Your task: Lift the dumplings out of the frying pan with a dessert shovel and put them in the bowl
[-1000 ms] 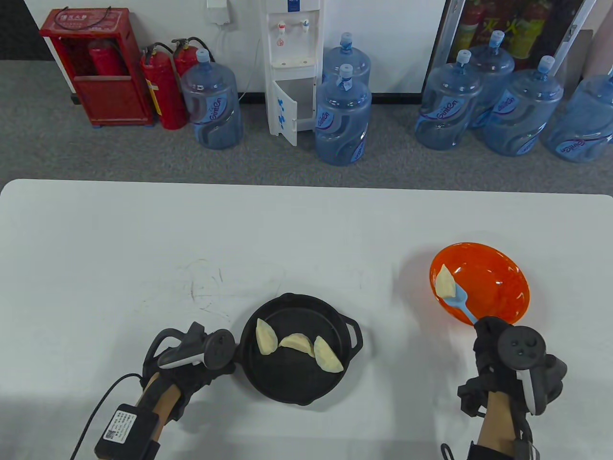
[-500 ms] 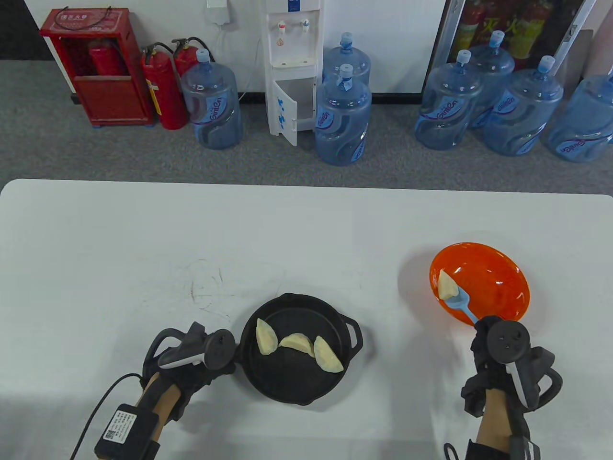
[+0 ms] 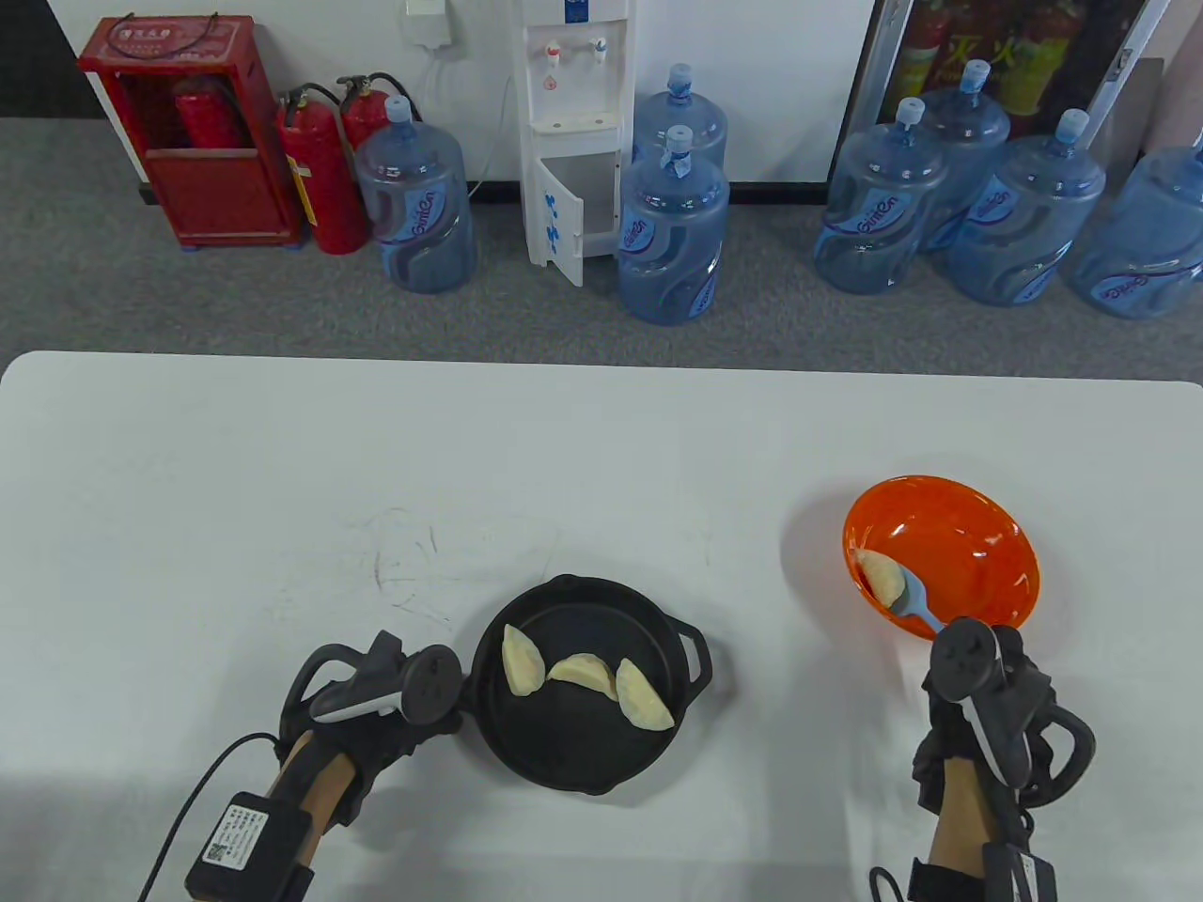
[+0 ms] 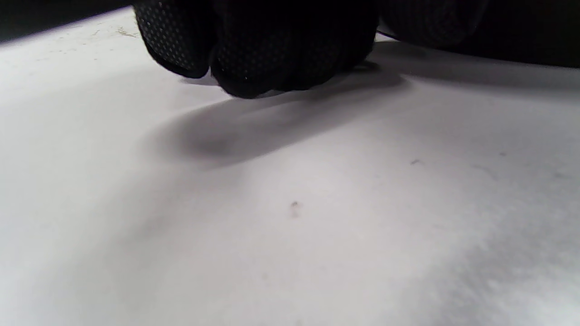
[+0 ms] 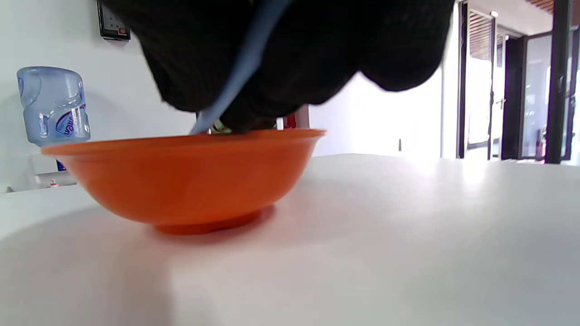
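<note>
A black frying pan [image 3: 564, 752] sits near the table's front edge with three pale dumplings [image 3: 581, 671] in it. My left hand [image 3: 376, 700] lies against the pan's left side, over its hidden handle. The left wrist view shows its fingers [image 4: 253, 50] curled just above the table. My right hand [image 3: 973, 686] grips the blue dessert shovel [image 3: 916, 606], whose blade dips into the orange bowl [image 3: 977, 554]. A fourth dumpling [image 3: 882, 575] lies at the blade's tip against the bowl's left inner wall. From the right wrist, the shovel handle [image 5: 240, 72] slants down behind the bowl [image 5: 181, 181].
The white table [image 3: 282, 489] stretches wide to the left and behind the pan. A black cable [image 3: 188, 808] trails from my left wrist. On the floor beyond stand water jugs [image 3: 672, 235], a dispenser [image 3: 573, 132] and red extinguishers [image 3: 320, 169].
My right hand has rolled to the left and tipped the shovel. The dumpling has slid down off the blade, lower in the bowl. My left hand and the pan have stayed put.
</note>
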